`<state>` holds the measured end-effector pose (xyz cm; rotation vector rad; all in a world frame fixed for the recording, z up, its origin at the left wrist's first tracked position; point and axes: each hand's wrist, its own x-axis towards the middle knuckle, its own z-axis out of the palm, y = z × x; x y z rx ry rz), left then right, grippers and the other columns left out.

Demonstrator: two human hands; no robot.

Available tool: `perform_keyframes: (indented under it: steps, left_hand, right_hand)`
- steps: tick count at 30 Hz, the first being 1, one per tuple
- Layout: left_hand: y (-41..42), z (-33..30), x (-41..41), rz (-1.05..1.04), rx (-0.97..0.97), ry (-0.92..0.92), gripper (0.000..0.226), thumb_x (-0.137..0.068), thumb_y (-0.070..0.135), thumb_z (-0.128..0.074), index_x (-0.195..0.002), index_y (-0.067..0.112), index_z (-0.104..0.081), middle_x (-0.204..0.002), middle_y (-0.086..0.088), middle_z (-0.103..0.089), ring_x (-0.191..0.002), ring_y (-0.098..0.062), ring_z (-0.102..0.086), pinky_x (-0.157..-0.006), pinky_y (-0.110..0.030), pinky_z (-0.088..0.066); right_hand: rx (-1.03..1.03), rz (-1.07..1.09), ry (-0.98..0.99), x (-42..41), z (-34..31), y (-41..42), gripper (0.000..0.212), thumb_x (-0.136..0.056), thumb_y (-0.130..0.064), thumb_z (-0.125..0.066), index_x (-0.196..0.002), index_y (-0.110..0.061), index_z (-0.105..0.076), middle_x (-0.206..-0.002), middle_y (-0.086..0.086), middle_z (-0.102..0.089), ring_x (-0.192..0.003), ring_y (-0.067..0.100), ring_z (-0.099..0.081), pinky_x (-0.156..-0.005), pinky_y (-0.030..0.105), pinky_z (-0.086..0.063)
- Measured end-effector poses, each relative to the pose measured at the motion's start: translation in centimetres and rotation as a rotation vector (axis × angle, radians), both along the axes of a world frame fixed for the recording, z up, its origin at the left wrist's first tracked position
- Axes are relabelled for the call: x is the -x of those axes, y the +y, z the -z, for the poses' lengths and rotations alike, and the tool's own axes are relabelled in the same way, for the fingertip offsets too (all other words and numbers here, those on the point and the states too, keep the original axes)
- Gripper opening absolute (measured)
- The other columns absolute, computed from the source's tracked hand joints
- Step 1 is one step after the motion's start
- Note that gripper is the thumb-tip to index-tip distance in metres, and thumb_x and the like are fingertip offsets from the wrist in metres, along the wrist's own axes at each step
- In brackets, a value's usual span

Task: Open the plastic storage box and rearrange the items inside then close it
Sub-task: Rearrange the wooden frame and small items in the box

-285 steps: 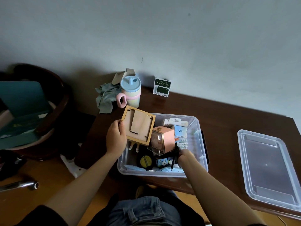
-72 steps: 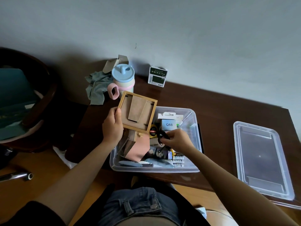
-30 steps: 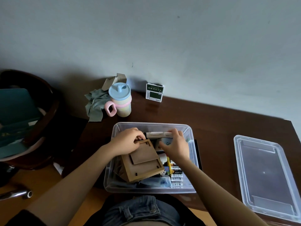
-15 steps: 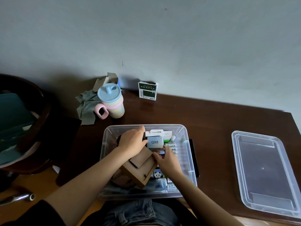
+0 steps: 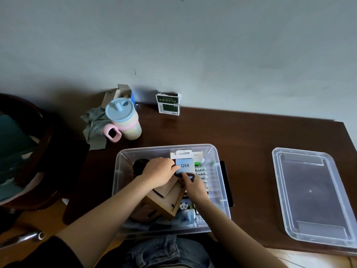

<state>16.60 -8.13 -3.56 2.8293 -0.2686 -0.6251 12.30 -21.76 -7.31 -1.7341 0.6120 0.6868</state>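
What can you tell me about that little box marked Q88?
The Q88 box is a small pale blue-white carton with dark lettering on its upturned face. It sits toward the far end of the clear plastic storage box, in front of a white hang-tab package. The left hand pinches its left edge; the right hand reaches just below it.

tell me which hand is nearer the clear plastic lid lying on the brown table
Right. The right hand is inside the clear storage box, on the side toward the clear plastic lid; the left hand is further over, gripping the small Q88 box.
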Motion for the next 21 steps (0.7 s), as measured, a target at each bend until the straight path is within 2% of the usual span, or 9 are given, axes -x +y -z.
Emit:
perform_keyframes:
  steps: [4,6,8,10,13,15,16,19,21]
  left_hand:
    - [0.0,0.4,-0.5,-0.003,0.050,0.120,0.043,-0.100,0.042,-0.037,-0.063,0.022,-0.046,-0.086,-0.002,-0.065,-0.069,-0.018,-0.055,-0.058,-0.031,-0.036]
    - [0.0,0.5,-0.7,-0.004,0.063,0.176,0.044,-0.101,0.042,-0.036,-0.062,0.023,-0.043,-0.079,-0.001,-0.060,-0.070,-0.020,-0.056,-0.056,-0.031,-0.034]
    - [0.1,0.6,-0.9,-0.009,0.078,0.217,0.046,-0.101,0.043,-0.034,-0.063,0.020,-0.044,-0.073,-0.002,-0.057,-0.070,-0.022,-0.058,-0.053,-0.031,-0.033]
    - [0.4,0.5,-0.8,0.009,0.078,0.238,0.048,-0.099,0.049,-0.035,-0.068,0.015,-0.050,-0.077,-0.005,-0.061,-0.073,-0.024,-0.061,-0.053,-0.030,-0.032]
    - [1.0,0.2,-0.4,0.160,-0.033,0.150,0.058,-0.085,0.074,-0.036,-0.085,0.022,-0.061,-0.082,0.003,-0.064,-0.079,-0.018,-0.061,-0.059,-0.030,-0.033]
    - [1.6,-0.2,-0.2,0.261,-0.102,0.070,0.061,-0.075,0.083,-0.038,-0.087,0.026,-0.057,-0.078,0.010,-0.057,-0.082,-0.016,-0.057,-0.065,-0.031,-0.032]
    - [1.9,-0.4,-0.2,0.282,-0.102,0.048,0.060,-0.073,0.084,-0.041,-0.088,0.027,-0.054,-0.076,0.012,-0.054,-0.081,-0.015,-0.055,-0.065,-0.031,-0.032]
    - [3.4,-0.9,0.1,0.217,-0.037,0.026,0.056,-0.070,0.083,-0.048,-0.088,0.030,-0.053,-0.072,0.012,-0.056,-0.070,-0.010,-0.056,-0.055,-0.025,-0.030]
    - [4.2,-1.1,0.4,0.165,-0.019,-0.017,0.056,-0.071,0.083,-0.045,-0.076,0.028,-0.054,-0.063,0.010,-0.057,-0.059,-0.006,-0.054,-0.049,-0.023,-0.027]
  right_hand:
    - [-0.019,-0.024,-0.033,0.2,-0.6,-0.9,0.023,-0.095,-0.037,-0.051,-0.095,-0.015,-0.058,-0.089,0.003,-0.063,-0.078,0.014,-0.061,-0.069,0.034,-0.054]
    - [0.032,-0.115,-0.034,0.2,-1.1,-1.6,0.033,-0.095,-0.038,-0.051,-0.094,-0.006,-0.060,-0.078,0.003,-0.057,-0.069,0.015,-0.055,-0.063,0.030,-0.044]
    - [0.100,-0.302,-0.024,0.5,-1.6,-2.2,0.038,-0.096,-0.034,-0.049,-0.098,0.001,-0.063,-0.070,0.005,-0.051,-0.060,0.013,-0.046,-0.057,0.027,-0.034]
    - [0.154,-0.457,-0.024,1.2,-1.9,-2.9,0.035,-0.096,-0.028,-0.045,-0.092,0.001,-0.063,-0.071,0.013,-0.052,-0.060,0.013,-0.043,-0.059,0.028,-0.031]
    - [0.230,-0.564,-0.026,2.3,-2.0,-4.1,0.034,-0.096,-0.019,-0.042,-0.090,0.010,-0.059,-0.072,0.020,-0.055,-0.062,0.016,-0.043,-0.059,0.028,-0.029]
    - [0.227,-0.580,0.003,2.8,-1.7,-4.8,0.033,-0.094,-0.015,-0.040,-0.099,0.011,-0.059,-0.084,0.025,-0.059,-0.070,0.019,-0.049,-0.062,0.028,-0.032]
    - [0.210,-0.576,0.029,2.9,-1.6,-4.9,0.032,-0.094,-0.014,-0.039,-0.101,0.009,-0.060,-0.085,0.020,-0.060,-0.073,0.019,-0.054,-0.064,0.028,-0.035]
    - [0.220,-0.582,0.056,3.1,-1.3,-4.8,0.032,-0.094,-0.012,-0.037,-0.106,0.005,-0.062,-0.090,0.009,-0.061,-0.077,0.017,-0.059,-0.068,0.030,-0.043]
    - [0.239,-0.592,0.047,3.0,-1.2,-4.5,0.032,-0.094,-0.013,-0.037,-0.108,0.004,-0.060,-0.091,0.008,-0.060,-0.076,0.017,-0.060,-0.069,0.034,-0.049]
